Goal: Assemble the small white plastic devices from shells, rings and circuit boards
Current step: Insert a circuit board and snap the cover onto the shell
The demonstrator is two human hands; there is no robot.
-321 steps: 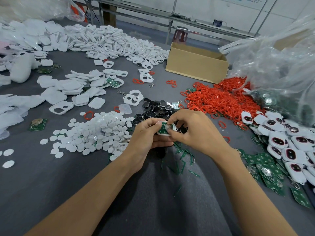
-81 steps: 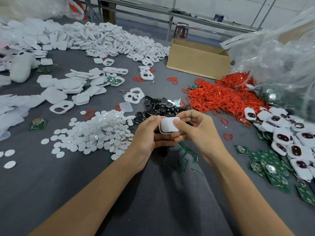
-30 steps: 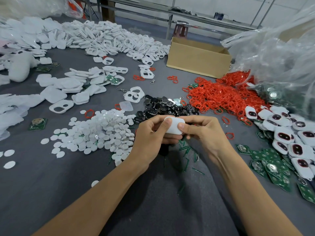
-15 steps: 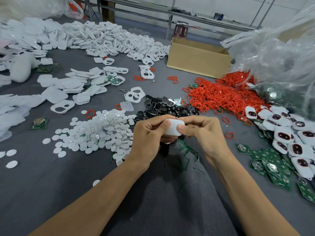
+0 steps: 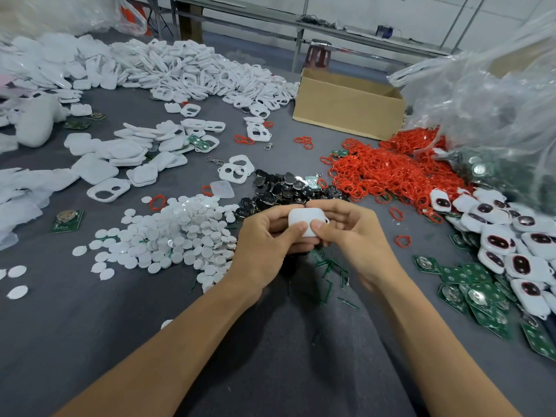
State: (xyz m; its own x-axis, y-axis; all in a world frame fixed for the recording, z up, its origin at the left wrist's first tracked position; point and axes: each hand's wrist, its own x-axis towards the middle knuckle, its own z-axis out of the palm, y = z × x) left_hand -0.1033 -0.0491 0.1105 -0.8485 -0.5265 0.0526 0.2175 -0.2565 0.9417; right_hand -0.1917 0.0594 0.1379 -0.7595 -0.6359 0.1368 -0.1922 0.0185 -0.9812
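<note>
Bare grey cloth opens near left; white discs, red rings (heaped) block ahead.

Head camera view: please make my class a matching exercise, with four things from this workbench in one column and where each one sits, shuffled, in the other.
Things
1. red rings
2. white discs
3. cardboard box
4. white device

Places
A. gripped between the left hand and the right hand
B. heaped just left of the hands
C. standing farthest from the person
D. heaped right of centre, in front of the box

Pairs: 1-D, 2-B, 3-C, 4-A
</note>
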